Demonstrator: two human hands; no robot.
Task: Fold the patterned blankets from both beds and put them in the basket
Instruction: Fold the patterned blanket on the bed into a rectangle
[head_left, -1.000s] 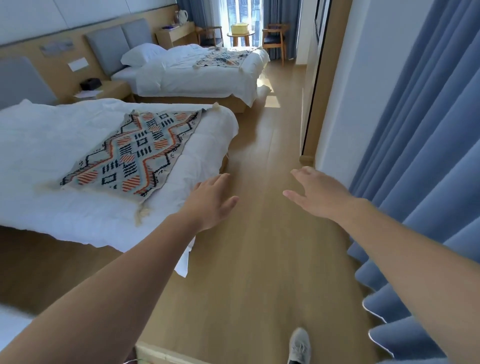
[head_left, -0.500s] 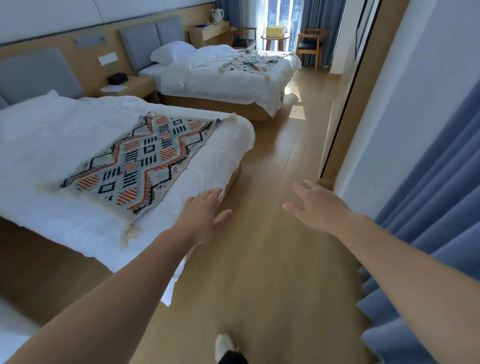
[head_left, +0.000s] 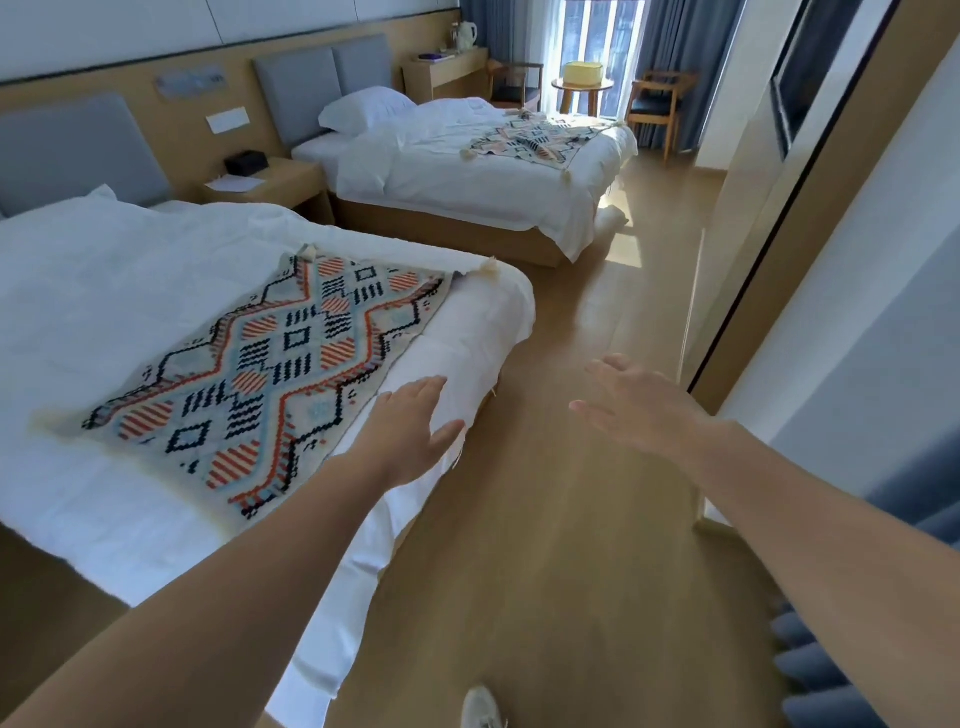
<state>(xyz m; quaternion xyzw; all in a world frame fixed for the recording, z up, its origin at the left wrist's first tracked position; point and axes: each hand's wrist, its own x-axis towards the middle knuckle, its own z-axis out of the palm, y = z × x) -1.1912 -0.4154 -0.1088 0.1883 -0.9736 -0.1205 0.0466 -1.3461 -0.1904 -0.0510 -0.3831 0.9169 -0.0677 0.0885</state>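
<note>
A patterned blanket (head_left: 280, 364) with orange, black and blue diamonds lies spread flat on the near bed (head_left: 104, 291). A second patterned blanket (head_left: 535, 141) lies rumpled on the far bed (head_left: 467, 176). A yellow basket (head_left: 583, 74) stands on a small round table by the window. My left hand (head_left: 410, 431) hovers open over the near bed's foot corner, just right of the blanket's edge. My right hand (head_left: 639, 405) is stretched out open above the floor, holding nothing.
A wooden nightstand (head_left: 270, 187) stands between the beds. Wooden chairs (head_left: 657, 104) flank the round table (head_left: 582, 93). A wall with a dark panel (head_left: 810, 171) runs along the right, and blue curtains (head_left: 831, 670) hang at lower right. A wooden-floor aisle (head_left: 571, 519) runs past the beds.
The view has advanced along the aisle toward the near bed. My left hand has come over the bed's foot corner beside the blanket. Both hands stay open.
</note>
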